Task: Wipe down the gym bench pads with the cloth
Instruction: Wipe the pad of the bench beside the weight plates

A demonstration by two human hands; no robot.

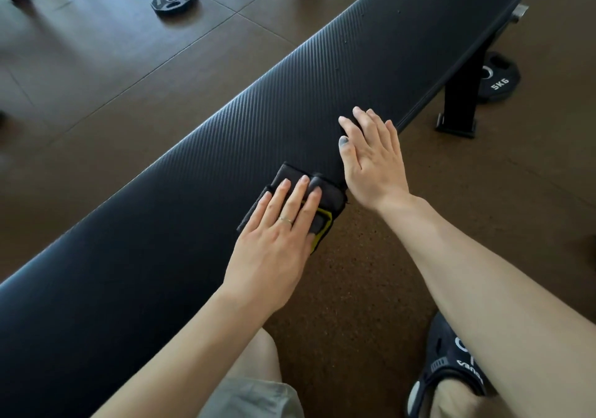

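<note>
Head: cloth [325,188] under left grip [277,243]

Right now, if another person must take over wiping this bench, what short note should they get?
Left hand: flat, fingers straight, pressing the folded dark cloth on the bench pad near its close edge.
Right hand: open, resting on the pad's edge just beyond the cloth, holding nothing.
Done: cannot tell which parts are already wiped.
Left: wipe the pad's whole length, towards both ends.
</note>
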